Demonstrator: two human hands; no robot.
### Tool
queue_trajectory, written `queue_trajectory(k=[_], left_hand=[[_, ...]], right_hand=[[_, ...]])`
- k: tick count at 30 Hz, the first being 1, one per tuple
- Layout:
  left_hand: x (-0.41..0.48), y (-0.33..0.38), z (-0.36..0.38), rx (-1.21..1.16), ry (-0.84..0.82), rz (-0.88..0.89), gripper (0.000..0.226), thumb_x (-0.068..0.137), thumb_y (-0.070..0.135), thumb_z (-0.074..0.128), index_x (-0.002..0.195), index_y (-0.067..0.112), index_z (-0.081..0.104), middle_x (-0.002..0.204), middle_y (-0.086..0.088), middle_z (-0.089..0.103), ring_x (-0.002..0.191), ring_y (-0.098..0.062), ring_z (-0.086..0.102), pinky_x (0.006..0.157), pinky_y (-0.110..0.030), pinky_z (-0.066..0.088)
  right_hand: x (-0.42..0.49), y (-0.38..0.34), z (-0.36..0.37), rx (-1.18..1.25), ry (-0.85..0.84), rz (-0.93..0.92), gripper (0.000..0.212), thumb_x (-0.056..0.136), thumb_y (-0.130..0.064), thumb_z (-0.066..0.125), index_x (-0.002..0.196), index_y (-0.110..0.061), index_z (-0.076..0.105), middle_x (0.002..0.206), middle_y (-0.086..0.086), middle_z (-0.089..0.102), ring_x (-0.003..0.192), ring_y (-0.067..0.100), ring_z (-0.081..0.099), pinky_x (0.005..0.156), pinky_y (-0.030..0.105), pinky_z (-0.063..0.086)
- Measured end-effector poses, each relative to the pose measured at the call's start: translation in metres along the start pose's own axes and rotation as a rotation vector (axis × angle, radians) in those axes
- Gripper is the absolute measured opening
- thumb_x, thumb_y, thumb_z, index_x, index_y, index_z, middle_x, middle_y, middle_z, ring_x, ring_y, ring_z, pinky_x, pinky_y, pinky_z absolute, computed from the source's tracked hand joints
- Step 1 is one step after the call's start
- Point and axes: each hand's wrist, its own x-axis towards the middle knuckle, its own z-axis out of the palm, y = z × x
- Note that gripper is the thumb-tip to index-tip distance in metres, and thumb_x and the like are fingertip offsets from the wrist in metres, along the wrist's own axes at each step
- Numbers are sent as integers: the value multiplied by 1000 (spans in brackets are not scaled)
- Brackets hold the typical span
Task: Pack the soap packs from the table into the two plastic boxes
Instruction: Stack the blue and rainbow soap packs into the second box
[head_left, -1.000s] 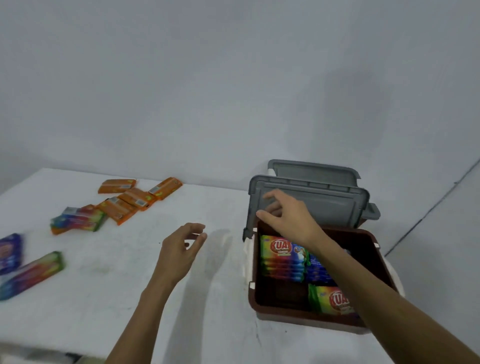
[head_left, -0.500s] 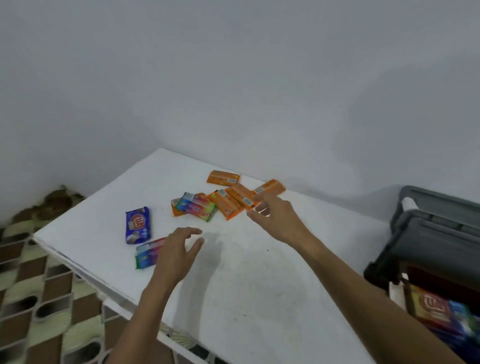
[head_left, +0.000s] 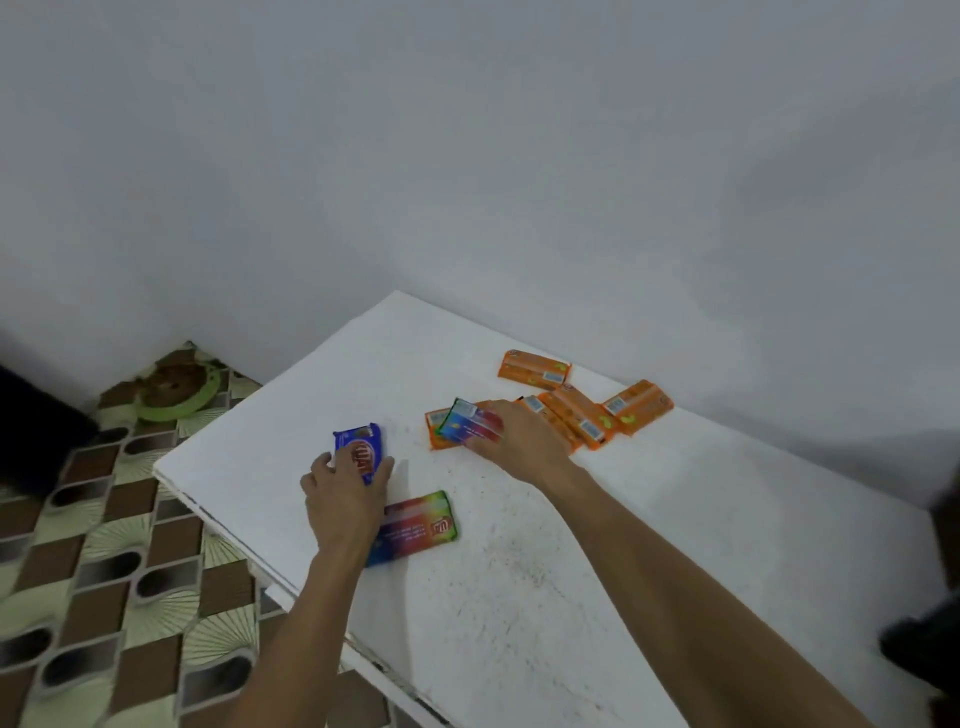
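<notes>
On the white table (head_left: 519, 571) my left hand (head_left: 343, 499) grips a blue soap pack (head_left: 358, 449) near the left edge, thumb and fingers round its near end. A rainbow-coloured pack (head_left: 421, 522) lies flat just right of that wrist. My right hand (head_left: 519, 441) holds another rainbow pack (head_left: 467, 423), which rests on an orange pack (head_left: 436, 431). Several orange packs (head_left: 582, 410) lie behind it, one more (head_left: 535, 369) further back. Only a dark blurred edge of a plastic box (head_left: 935, 623) shows at the far right.
The table's left edge (head_left: 218, 514) drops to a patterned tile floor (head_left: 104, 571). A green dish (head_left: 176, 395) sits on the floor in the corner. The grey wall runs close behind the orange packs.
My view swung left away from the box. Both hands came down onto the packs: the left took hold of the blue pack, the right closed on the rainbow pack.
</notes>
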Motion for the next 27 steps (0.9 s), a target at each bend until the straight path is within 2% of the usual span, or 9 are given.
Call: queue_trajectory(k=[3, 8, 11, 14, 16, 18, 21, 24, 27], left_hand=[[8, 1, 1, 44, -26, -32, 68, 87, 46, 65, 137, 7, 39, 135, -22, 46, 122, -38, 41, 94, -46, 46], [18, 7, -3, 29, -74, -61, 86, 81, 39, 75, 145, 11, 25, 136, -20, 42, 125, -36, 40, 94, -46, 47], [27, 14, -6, -6, -146, -124, 96, 75, 31, 82, 147, 10, 22, 137, -20, 38, 127, -36, 39, 96, -46, 46], [30, 19, -6, -112, -184, -108, 78, 76, 21, 81, 138, 8, 35, 130, -18, 43, 115, -34, 51, 86, -39, 48], [29, 20, -5, -164, -153, -51, 64, 83, 20, 75, 135, 10, 40, 126, -18, 50, 109, -32, 55, 82, -38, 46], [27, 24, -5, -212, -128, -6, 59, 86, 24, 71, 135, 11, 41, 126, -17, 55, 107, -30, 56, 80, -38, 48], [18, 38, -9, -395, -131, -5, 58, 88, 24, 70, 137, 13, 41, 130, -11, 56, 103, -23, 58, 68, -27, 49], [7, 56, -12, -583, -177, -5, 56, 87, 21, 71, 135, 13, 43, 128, -11, 58, 101, -22, 58, 73, -31, 53], [-11, 79, -10, -704, -262, 6, 57, 85, 21, 73, 134, 14, 45, 122, -9, 60, 101, -23, 62, 76, -35, 55]], right_hand=[[14, 3, 6, -52, -71, 57, 65, 88, -53, 63, 140, -21, 41, 128, 2, 57, 103, 19, 62, 69, 30, 57], [25, 0, 12, -339, -27, 43, 69, 85, -55, 65, 139, -19, 43, 128, 6, 53, 119, 25, 49, 95, 39, 48], [26, -7, 13, -379, -32, 6, 55, 85, -50, 67, 129, -20, 53, 116, 6, 60, 113, 26, 54, 92, 40, 49], [15, -9, 7, -37, -98, 19, 39, 86, -31, 71, 119, -17, 56, 101, 1, 65, 90, 20, 63, 72, 33, 56], [6, -6, -3, 213, -118, 50, 29, 89, -20, 67, 113, -16, 53, 93, -3, 60, 79, 15, 61, 60, 24, 51], [-4, -1, -16, 443, -164, 121, 26, 90, -14, 65, 111, -16, 50, 98, 1, 64, 78, 15, 66, 62, 25, 53], [-21, 10, -38, 742, -195, 211, 37, 88, -8, 68, 120, -12, 50, 103, 13, 68, 75, 22, 68, 68, 35, 56], [-46, 20, -64, 1052, -140, 244, 38, 88, -17, 70, 121, -8, 54, 91, 13, 61, 67, 18, 57, 60, 30, 50], [-77, 31, -93, 1219, -118, 228, 42, 88, -46, 65, 109, -10, 56, 79, 7, 57, 59, 13, 51, 52, 23, 39]])
